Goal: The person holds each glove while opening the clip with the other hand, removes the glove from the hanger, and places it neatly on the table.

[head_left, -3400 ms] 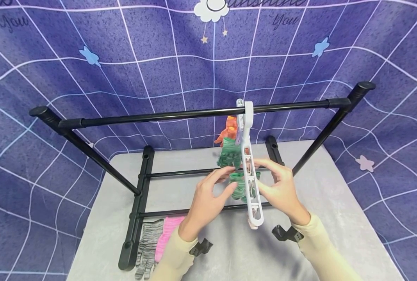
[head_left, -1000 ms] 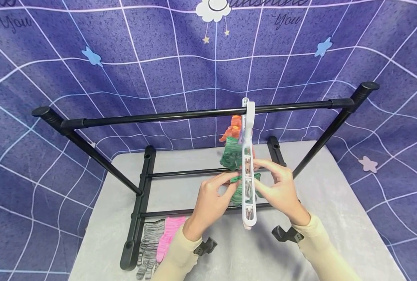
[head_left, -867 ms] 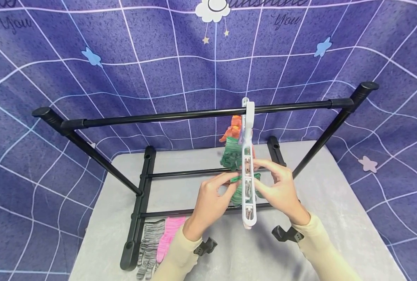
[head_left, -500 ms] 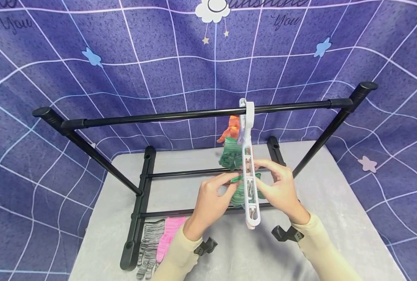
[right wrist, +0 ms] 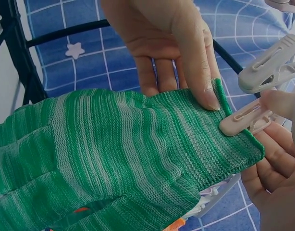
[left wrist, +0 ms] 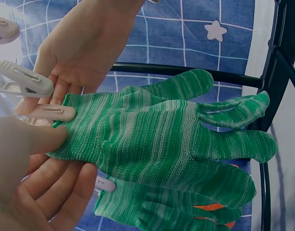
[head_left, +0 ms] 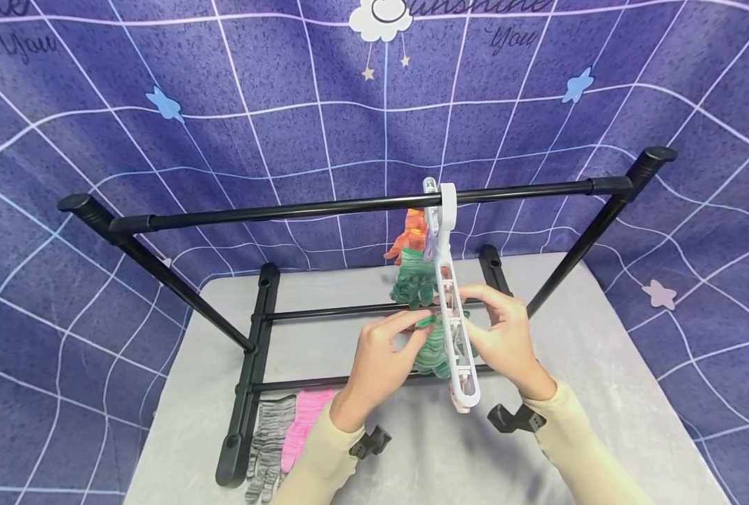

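A green-and-white striped knit glove (head_left: 433, 354) hangs below the white clip hanger (head_left: 462, 351). In the left wrist view, my left hand (left wrist: 56, 187) pinches the cuff of this glove (left wrist: 147, 137), thumb on top and fingers beneath. My right hand (right wrist: 277, 173) pinches the tail of a pale plastic clip (right wrist: 241, 120), whose nose lies over the cuff edge in the right wrist view. The head view has my left hand (head_left: 377, 361) left of the hanger and my right hand (head_left: 503, 333) right of it. The hanger partly covers the glove there.
The hanger hooks over a black rack's top bar (head_left: 349, 205). Farther back hang another green glove (head_left: 414, 273) and an orange glove (head_left: 409, 235). A grey-black glove (head_left: 268, 438) and a pink glove (head_left: 305, 421) lie at the rack's left foot on the grey table (head_left: 406, 456).
Since the oldest frame, my left hand has moved right and closed its fingertips on the cuff. Over the last second the hanger's near end has swung right. My right hand has barely moved.
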Motion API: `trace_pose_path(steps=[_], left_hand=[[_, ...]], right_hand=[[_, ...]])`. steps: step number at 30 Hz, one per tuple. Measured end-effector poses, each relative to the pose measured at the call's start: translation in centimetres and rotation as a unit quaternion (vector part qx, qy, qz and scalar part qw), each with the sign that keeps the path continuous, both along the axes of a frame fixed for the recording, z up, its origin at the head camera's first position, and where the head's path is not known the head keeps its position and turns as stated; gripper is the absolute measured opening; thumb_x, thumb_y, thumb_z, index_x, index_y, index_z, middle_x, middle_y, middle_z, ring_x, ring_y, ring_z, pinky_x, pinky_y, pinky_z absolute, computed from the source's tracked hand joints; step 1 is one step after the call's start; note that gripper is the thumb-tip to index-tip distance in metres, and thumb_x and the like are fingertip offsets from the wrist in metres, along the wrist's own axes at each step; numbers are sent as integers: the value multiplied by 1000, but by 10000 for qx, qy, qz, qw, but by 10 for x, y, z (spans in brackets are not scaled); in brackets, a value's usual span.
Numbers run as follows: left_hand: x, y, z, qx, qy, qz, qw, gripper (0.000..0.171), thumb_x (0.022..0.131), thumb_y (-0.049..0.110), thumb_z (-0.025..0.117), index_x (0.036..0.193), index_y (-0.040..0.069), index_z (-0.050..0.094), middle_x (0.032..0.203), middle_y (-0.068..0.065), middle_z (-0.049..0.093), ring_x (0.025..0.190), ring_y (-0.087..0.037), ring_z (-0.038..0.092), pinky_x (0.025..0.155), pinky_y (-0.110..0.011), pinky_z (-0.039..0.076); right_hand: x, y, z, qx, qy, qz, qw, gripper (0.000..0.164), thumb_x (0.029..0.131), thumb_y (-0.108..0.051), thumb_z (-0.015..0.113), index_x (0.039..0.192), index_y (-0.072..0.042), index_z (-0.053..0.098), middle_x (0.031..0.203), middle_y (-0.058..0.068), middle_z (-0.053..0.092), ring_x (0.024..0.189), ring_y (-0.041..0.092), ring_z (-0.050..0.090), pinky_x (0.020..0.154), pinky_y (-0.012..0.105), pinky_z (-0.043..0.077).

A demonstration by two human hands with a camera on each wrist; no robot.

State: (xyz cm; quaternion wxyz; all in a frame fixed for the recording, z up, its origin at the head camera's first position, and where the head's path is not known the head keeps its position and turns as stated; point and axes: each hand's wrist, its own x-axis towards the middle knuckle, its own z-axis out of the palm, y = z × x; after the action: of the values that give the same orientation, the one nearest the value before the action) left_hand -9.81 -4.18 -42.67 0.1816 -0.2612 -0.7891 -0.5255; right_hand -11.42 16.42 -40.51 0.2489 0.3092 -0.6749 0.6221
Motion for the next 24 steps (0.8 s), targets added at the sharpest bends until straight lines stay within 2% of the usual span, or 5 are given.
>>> trace_pose_path(steps=[6,11,16,21,24], left_hand=[[1,0,1,-10,-20,74,10000,21,98,12,76,119,13,83,101,4,80,87,-6,71,67,-20,53],[1,1,0,-28,-5,116,9999,21,98,11,75,119,13,83,98,4,79,84,-6,69,66,-19,52],[1,1,1,-123,145,166,9997,21,98,10,76,117,14,83,94,5,78,81,-5,67,66,-19,51],[0,0,1,-238,209,179,9993,20,98,11,76,116,14,84,93,5,78,81,-5,68,70,-22,55],[0,0,0,-287,179,191,9992,20,98,11,77,116,15,84,99,5,81,89,-5,73,77,-25,60]], right_hand=[[-1,-1,0,-74,-42,8,10000,32,76,30,72,103,13,74,107,1,79,102,13,73,100,29,58],[-2,-1,1,-236,53,174,9996,29,80,27,70,103,10,75,104,7,80,101,18,74,100,30,58],[-3,-1,1,-318,111,326,9989,18,86,20,72,101,9,74,99,14,81,100,20,77,98,31,59],[-3,-1,1,-348,143,351,9987,16,87,18,73,100,9,74,99,10,81,96,19,77,95,30,60],[-4,-1,0,-375,148,379,9985,14,88,16,73,100,9,74,99,9,81,95,20,77,95,30,60]])
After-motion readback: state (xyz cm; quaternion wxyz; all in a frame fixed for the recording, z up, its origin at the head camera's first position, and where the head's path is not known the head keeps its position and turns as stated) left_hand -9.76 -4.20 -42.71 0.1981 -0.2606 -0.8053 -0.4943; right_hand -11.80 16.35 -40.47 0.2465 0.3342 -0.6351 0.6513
